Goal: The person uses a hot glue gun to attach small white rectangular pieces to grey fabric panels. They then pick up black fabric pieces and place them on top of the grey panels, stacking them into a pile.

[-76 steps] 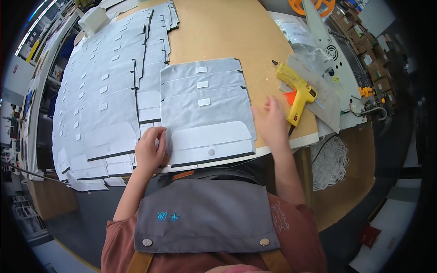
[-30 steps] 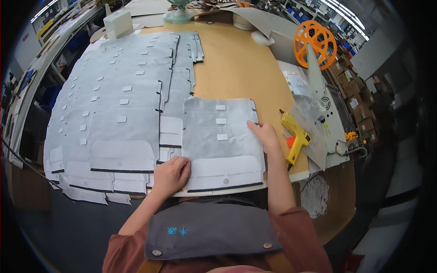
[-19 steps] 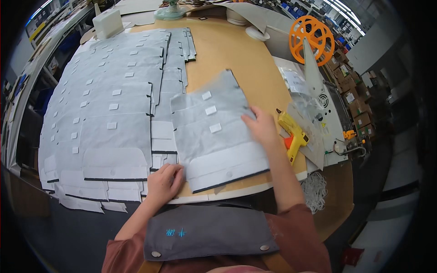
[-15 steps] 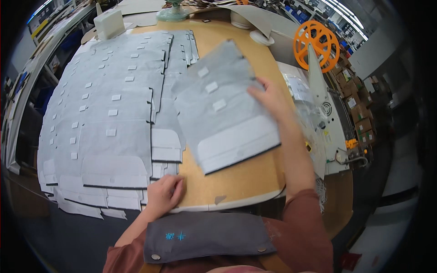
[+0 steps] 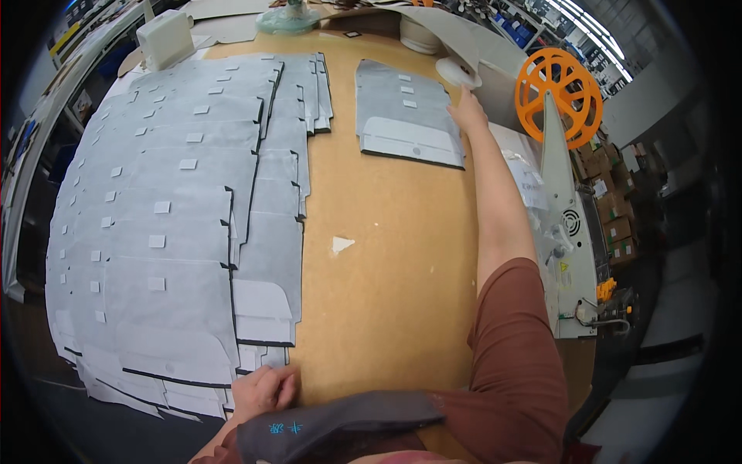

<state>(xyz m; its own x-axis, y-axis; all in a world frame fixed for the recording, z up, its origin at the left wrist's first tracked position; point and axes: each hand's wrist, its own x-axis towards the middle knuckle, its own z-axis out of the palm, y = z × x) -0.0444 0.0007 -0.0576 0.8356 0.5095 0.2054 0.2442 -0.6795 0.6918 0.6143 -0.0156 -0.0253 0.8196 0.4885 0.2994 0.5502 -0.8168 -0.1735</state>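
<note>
Over at the far side of the tan fibreboard worktable (image 5: pixel 386 255), our right hand (image 5: pixel 469 112) is stretched way out, fingers resting flat on the right edge of the small fanned stack of grey fabric-covered panels with white tabs (image 5: pixel 406 116). It's more a flat press than a pinch; the hand isn't closed round anything as far as we can see. That stack lies flat near the table's far end, just right of the big overlapping spread of the same grey panels (image 5: pixel 178 216) that covers the whole left half of the table.

Our left hand (image 5: pixel 263 390) is back at the near edge, loosely curled, touching the bottom corner of the big spread. We can't tell whether it's actually gripping a panel or just leaning there.

What could go wrong, in our view: with the arm reaching that far, a sideways nudge could skew the fanned stack so its tabs stop lining up, or shove it into the white roll of tape (image 5: pixel 457 72) sitting right beside the fingers. The orange plastic spool on its grey stand (image 5: pixel 558 85) is near the forearm too, so a careless swing could clip it. There's also a small white paper scrap (image 5: pixel 340 244) loose mid-table that could end up trapped under a panel.
</note>
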